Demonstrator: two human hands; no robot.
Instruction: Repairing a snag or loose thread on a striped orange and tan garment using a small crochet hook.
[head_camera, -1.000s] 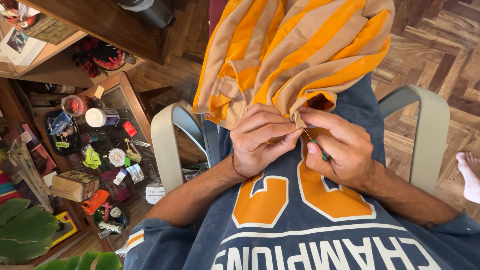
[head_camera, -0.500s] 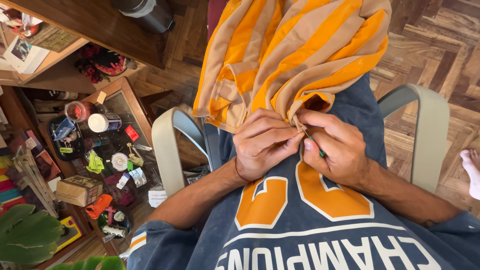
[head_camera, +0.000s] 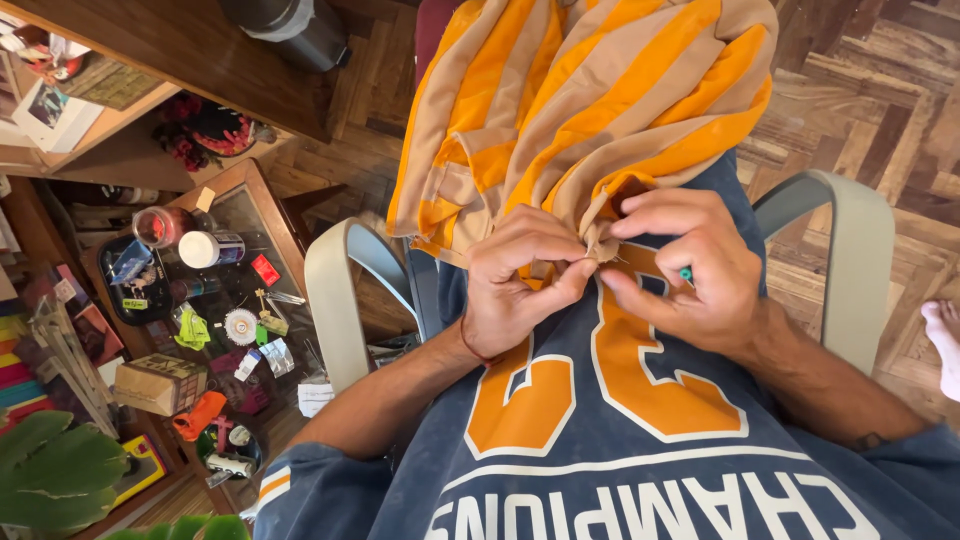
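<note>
The striped cloth (head_camera: 590, 110), orange and tan, lay over the person's lap and knees, bunched toward the body. Both hands met at its near edge, just above the navy shirt (head_camera: 620, 440).

The left hand (head_camera: 520, 275) was closed in a pinch on a fold of the cloth, thumb and fingertips pressed together at the edge. The right hand (head_camera: 690, 270) was also closed: its thumb and forefinger gripped the same fold from the other side, touching the left fingertips. A small green tool (head_camera: 686, 273) showed between the right fingers; its kind could not be told. A fine pale thread or needle at the pinch point was too small to identify.

The person sat in a chair with grey armrests (head_camera: 335, 300). A cluttered glass-topped table (head_camera: 230, 290) stood to the left, on a parquet floor (head_camera: 860, 110).
</note>
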